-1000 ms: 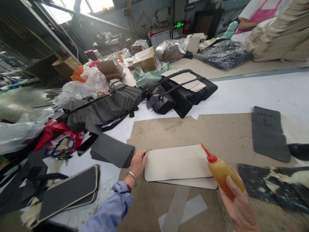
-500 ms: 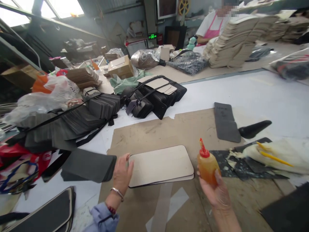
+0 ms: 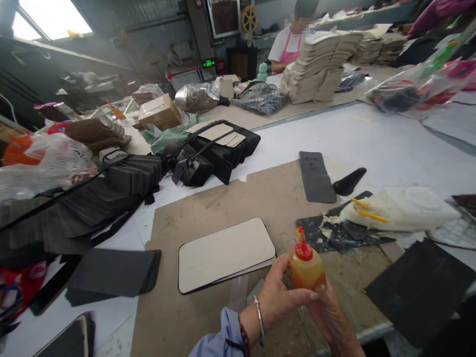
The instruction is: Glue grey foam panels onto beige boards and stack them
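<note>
Both the left hand [image 3: 277,297] and right hand [image 3: 329,315] grip an amber glue bottle [image 3: 305,263] beside a pale board [image 3: 225,253].

Left hand [image 3: 278,297] touches right hand [image 3: 332,317], fingers curled.

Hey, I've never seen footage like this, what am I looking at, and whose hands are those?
There is no machine here. A person wears one camera on the head, looking forward and down, so the two hands at the bottom are the wearer's own. The left hand, with a bracelet and blue sleeve, and the right hand both close their fingers on a small amber squeeze bottle with a red nozzle. Beside it, on a brown cardboard sheet, lies a beige rounded board with a dark edge. Further back sit bundles of black pieces, and another person in a pink apron is at the far end.
</note>
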The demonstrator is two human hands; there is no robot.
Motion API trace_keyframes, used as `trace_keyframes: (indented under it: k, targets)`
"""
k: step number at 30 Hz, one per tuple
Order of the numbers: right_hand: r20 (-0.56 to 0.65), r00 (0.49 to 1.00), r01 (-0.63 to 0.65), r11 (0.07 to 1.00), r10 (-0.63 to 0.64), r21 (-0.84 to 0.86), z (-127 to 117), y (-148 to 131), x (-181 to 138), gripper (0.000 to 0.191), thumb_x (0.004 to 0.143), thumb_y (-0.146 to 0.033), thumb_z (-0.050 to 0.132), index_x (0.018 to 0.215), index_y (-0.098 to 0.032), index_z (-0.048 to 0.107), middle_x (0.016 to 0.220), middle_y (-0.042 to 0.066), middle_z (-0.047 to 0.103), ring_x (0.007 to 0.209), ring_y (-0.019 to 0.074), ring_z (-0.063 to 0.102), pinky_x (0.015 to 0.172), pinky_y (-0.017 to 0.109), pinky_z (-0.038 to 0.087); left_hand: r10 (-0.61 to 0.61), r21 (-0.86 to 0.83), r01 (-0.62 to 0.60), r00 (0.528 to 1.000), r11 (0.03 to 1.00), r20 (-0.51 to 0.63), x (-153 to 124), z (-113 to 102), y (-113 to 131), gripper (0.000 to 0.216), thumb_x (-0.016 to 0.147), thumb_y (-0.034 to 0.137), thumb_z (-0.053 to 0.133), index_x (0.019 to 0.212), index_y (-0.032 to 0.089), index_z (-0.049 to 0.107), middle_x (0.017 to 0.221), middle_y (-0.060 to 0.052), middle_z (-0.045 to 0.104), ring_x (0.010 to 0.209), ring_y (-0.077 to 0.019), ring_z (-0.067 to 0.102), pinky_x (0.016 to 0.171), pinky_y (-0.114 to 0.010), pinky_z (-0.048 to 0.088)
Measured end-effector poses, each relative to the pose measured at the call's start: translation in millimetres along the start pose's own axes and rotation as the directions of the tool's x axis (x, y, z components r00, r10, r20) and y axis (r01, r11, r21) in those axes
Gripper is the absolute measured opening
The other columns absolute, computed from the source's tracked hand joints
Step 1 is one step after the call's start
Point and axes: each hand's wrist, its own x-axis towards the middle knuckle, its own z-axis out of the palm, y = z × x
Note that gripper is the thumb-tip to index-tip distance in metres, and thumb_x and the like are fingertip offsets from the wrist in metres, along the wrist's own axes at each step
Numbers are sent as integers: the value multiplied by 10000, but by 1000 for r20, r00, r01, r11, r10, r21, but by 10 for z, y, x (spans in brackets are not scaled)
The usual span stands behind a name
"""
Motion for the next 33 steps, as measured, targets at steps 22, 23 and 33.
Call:
trace_keyframes:
  k: [22,23,33]
  targets:
    - [-153,939,48,559,-307,-828,-545,183,111,964,518,-479,737,1337,-162,338,1264,134,498,1135,267,487,1001,443,316,-398,-327,347,912,879,-102,-431,-385,-569,391,649,449,693,885,139,678,976,-136,673,971,-263,601,948,-435,414]
    - [-163,943,26,552,-291,-833,-555,171,96,1001,506,-496,737,1350,-158,318,1274,139,491,1145,273,479,1002,446,313,-427,-437,353,901,827,-80,-466,-433,-503,444,618,453,725,907,120,670,994,-150,667,977,-259,601,950,-423,413]
    - [-141,979,-82,350,-146,-933,-603,185,-561,383,697,-611,503,735,-249,623,701,36,669,678,230,620,646,333,465,-408,-450,296,896,843,-176,-689,-704,-321,358,587,436,745,687,113,628,714,-79,668,677,-146,600,702,-267,447]
